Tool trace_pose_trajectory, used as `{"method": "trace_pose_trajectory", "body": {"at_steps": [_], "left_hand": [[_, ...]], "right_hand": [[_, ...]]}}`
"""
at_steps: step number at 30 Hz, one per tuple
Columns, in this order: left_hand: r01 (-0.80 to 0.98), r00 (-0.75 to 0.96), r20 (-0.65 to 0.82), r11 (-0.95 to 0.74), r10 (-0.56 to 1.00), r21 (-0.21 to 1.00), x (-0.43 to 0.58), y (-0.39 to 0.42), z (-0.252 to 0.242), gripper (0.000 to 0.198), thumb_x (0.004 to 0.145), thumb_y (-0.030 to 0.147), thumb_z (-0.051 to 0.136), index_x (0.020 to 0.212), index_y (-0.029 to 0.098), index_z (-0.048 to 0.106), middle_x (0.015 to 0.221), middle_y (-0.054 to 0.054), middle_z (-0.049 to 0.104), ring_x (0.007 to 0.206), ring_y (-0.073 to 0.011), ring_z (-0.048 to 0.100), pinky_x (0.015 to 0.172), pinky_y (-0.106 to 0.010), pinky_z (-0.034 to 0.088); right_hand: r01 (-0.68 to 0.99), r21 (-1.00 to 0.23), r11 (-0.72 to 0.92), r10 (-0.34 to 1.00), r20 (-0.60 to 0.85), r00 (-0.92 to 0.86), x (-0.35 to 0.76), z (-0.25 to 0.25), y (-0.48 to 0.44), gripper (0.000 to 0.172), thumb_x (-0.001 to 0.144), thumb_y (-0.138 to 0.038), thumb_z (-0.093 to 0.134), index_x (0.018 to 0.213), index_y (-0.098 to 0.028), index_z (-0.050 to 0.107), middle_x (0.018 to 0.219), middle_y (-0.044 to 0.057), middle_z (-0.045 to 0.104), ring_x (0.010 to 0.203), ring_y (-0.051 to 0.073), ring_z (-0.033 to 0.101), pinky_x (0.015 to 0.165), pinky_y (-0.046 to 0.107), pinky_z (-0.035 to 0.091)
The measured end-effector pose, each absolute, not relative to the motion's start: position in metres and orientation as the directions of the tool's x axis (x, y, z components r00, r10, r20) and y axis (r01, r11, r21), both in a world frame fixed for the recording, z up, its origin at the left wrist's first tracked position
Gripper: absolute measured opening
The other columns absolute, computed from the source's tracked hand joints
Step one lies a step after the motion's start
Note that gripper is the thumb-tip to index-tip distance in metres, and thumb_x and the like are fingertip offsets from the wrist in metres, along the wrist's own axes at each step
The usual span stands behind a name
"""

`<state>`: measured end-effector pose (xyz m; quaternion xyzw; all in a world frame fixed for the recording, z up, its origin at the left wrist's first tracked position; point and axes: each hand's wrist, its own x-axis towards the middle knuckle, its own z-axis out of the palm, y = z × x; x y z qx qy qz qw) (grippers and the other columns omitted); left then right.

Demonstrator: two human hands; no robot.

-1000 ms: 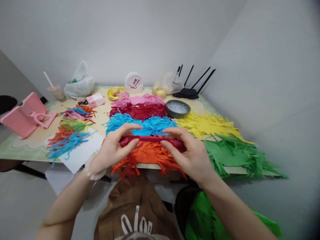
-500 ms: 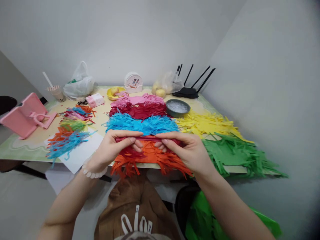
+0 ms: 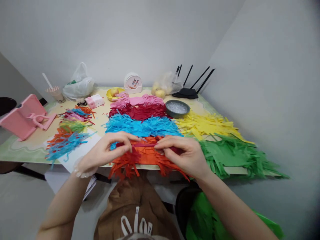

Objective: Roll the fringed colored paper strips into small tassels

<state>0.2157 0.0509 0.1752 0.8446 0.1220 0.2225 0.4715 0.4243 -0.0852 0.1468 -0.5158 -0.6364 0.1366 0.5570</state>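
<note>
A dark red strip of fringed paper (image 3: 143,145), rolled thin in its middle, stretches between my hands over the orange fringed paper (image 3: 148,157). My right hand (image 3: 183,153) pinches it between thumb and fingers. Around its left part my left hand (image 3: 115,146) is closed, its fingers slightly blurred by motion. Loose red fringe hangs below my left fingers, and my right hand hides the strip's other end. Just beyond lies blue fringed paper (image 3: 142,126), then a dark red sheet (image 3: 136,112) and a pink one (image 3: 143,100).
Yellow (image 3: 205,125) and green fringed paper (image 3: 232,153) lie at the right. A bowl (image 3: 177,108) of clear contents stands near a black router (image 3: 186,93). Leftward are small coloured tassels (image 3: 66,141), a pink stand (image 3: 25,116) and a drink cup (image 3: 56,95).
My left hand has slid left along the red strip, widening the gap between my hands. The rolled middle now shows more and sits slightly lower.
</note>
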Motion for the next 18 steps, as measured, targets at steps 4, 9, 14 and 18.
{"method": "trace_pose_trajectory", "body": {"at_steps": [4, 9, 14, 18], "left_hand": [[0.027, 0.923, 0.235, -0.659, 0.305, 0.752, 0.225, 0.053, 0.191, 0.016, 0.091, 0.025, 0.062, 0.1, 0.02, 0.074, 0.112, -0.008, 0.075, 0.108, -0.0231, 0.067, 0.096, -0.032, 0.049], [0.036, 0.956, 0.205, -0.779, 0.21, 0.626, 0.24, 0.051, 0.178, 0.017, 0.093, 0.023, 0.058, 0.094, 0.02, 0.075, 0.088, -0.005, 0.077, 0.081, -0.0174, 0.069, 0.083, -0.028, 0.05], [0.037, 0.859, 0.483, -0.962, 0.168, 0.27, 0.235, 0.055, 0.161, 0.022, 0.093, 0.015, 0.056, 0.102, 0.027, 0.073, 0.094, -0.004, 0.078, 0.097, -0.0212, 0.068, 0.116, -0.053, 0.024], [-0.074, 0.8, 0.599, -0.992, 0.003, 0.104, 0.228, 0.059, 0.151, 0.032, 0.092, 0.015, 0.06, 0.118, 0.032, 0.068, 0.115, -0.002, 0.076, 0.111, -0.0223, 0.068, 0.118, -0.053, 0.019]], "right_hand": [[0.637, -0.566, 0.523, 0.743, 0.67, -0.015, 0.422, 0.149, -0.087, 0.031, 0.081, -0.007, 0.053, 0.087, -0.025, 0.078, 0.082, 0.003, 0.079, 0.076, 0.019, 0.074, 0.073, 0.031, 0.061], [0.662, -0.477, 0.578, 0.718, 0.684, -0.133, 0.426, 0.152, -0.093, 0.029, 0.082, -0.008, 0.055, 0.095, -0.023, 0.075, 0.089, 0.005, 0.078, 0.08, 0.019, 0.073, 0.074, 0.031, 0.06], [0.435, -0.862, 0.26, 0.96, 0.28, -0.02, 0.437, 0.154, -0.083, 0.027, 0.092, -0.031, 0.058, 0.113, -0.021, 0.07, 0.114, 0.009, 0.075, 0.104, 0.023, 0.072, 0.087, 0.034, 0.058], [0.022, -0.997, 0.07, 0.992, 0.067, -0.107, 0.428, 0.142, -0.069, 0.03, 0.088, -0.046, 0.066, 0.093, -0.018, 0.073, 0.079, 0.006, 0.078, 0.075, 0.018, 0.073, 0.073, 0.03, 0.057]]}}
